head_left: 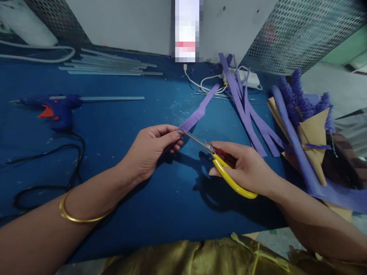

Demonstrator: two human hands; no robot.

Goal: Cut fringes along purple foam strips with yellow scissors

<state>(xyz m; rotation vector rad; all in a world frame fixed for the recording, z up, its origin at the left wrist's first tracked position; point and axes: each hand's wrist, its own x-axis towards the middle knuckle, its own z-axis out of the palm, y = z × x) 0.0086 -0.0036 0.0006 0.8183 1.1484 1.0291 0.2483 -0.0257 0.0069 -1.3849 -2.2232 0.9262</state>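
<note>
My left hand (160, 147) pinches a narrow purple paper strip (197, 114) between thumb and fingers. Fine cuts fringe the part of the strip nearest the hand, and its far end reaches up toward the cables. In my right hand (243, 162) is a pair of scissors (232, 181) with yellow-covered handles, my fingers wrapped around them. The blades point left and their tips meet the strip right at my left fingertips. How far the blades are apart I cannot tell.
Left lies a blue glue gun (61, 109) with a glue stick in it; more glue sticks (111, 63) lie behind. Purple strips (243, 103) spread at right, beside a power strip (248, 78). Purple flowers in brown paper (312, 133) stand at the far right. A pixelated screen is at the back.
</note>
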